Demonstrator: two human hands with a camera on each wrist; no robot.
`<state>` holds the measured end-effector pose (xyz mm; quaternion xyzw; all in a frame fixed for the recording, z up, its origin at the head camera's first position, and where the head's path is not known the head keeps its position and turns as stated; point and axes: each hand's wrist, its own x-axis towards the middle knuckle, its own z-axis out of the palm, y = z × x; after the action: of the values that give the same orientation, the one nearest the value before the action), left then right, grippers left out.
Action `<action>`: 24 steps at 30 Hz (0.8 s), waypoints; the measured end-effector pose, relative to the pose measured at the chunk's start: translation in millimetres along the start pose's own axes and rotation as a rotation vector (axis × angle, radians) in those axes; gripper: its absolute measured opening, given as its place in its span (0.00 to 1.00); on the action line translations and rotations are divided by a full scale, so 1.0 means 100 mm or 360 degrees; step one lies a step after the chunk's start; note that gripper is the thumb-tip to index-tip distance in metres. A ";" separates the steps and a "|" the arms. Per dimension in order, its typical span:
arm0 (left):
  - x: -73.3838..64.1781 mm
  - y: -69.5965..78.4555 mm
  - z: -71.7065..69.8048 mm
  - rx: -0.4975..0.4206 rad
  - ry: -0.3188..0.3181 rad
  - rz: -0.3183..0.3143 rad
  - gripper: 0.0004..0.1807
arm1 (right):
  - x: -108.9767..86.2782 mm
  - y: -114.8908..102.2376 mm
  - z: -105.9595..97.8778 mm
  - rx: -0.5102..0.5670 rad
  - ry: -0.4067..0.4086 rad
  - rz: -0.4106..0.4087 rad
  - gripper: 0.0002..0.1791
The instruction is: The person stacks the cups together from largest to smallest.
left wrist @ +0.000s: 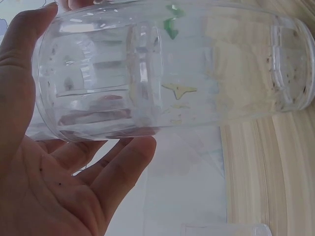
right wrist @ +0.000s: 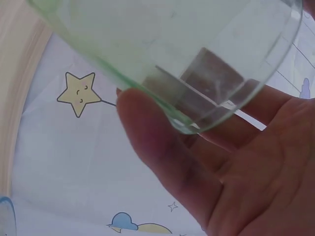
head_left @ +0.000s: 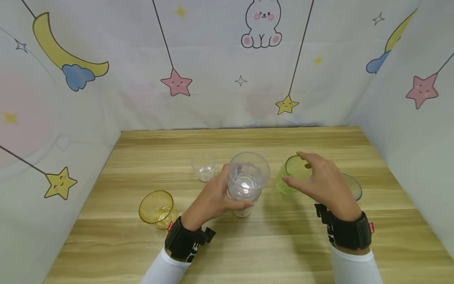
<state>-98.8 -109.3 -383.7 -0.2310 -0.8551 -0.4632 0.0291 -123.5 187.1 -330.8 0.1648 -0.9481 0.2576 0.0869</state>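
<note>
Near the middle of the table, my left hand (head_left: 216,197) grips a stack of clear cups (head_left: 248,177), the open rim facing up toward the head camera. In the left wrist view the clear cups (left wrist: 177,69) lie across the picture, thumb on one side and fingers on the other. My right hand (head_left: 324,183) holds a green cup (head_left: 283,181) near its rim, thumb on the near side, fingers at the far side. The right wrist view has the green cup (right wrist: 123,39) between thumb and fingers, its rim toward the palm.
An amber cup (head_left: 156,209) stands left of my left wrist. Behind my left hand is a small clear cup (head_left: 203,167). A bluish cup (head_left: 352,186) is partly hidden behind my right hand. Printed cloth walls (head_left: 220,106) border the wooden table (head_left: 283,252) at the back and sides.
</note>
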 end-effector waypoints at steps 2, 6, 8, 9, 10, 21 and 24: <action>0.00 0.00 0.00 -0.0007 -0.0002 -0.0005 0.51 | -0.01 0.00 0.00 0.0017 0.0053 -0.0040 0.43; 0.00 -0.01 0.00 -0.0016 0.0002 -0.0009 0.52 | -0.01 -0.01 0.01 0.0034 0.0172 -0.0132 0.40; 0.00 -0.01 0.00 -0.0011 0.0005 -0.0008 0.53 | -0.01 -0.02 0.00 0.0037 0.0218 -0.0161 0.39; -0.01 -0.01 0.00 -0.0008 0.0006 -0.0008 0.53 | -0.02 -0.02 0.00 0.0038 0.0240 -0.0172 0.39; 0.00 -0.01 0.00 -0.0005 0.0006 -0.0006 0.54 | -0.02 -0.03 0.00 0.0040 0.0256 -0.0182 0.39; 0.01 -0.02 0.01 -0.0009 0.0000 0.0004 0.55 | -0.02 -0.07 0.01 0.0067 0.0440 -0.0366 0.38; 0.01 -0.02 0.01 -0.0008 0.0003 0.0014 0.55 | -0.02 -0.08 0.00 0.0065 0.0469 -0.0405 0.37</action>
<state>-100.3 -108.8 -385.9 -0.2344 -0.8528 -0.4655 0.0314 -118.6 181.3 -328.3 0.2456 -0.8913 0.2851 0.2531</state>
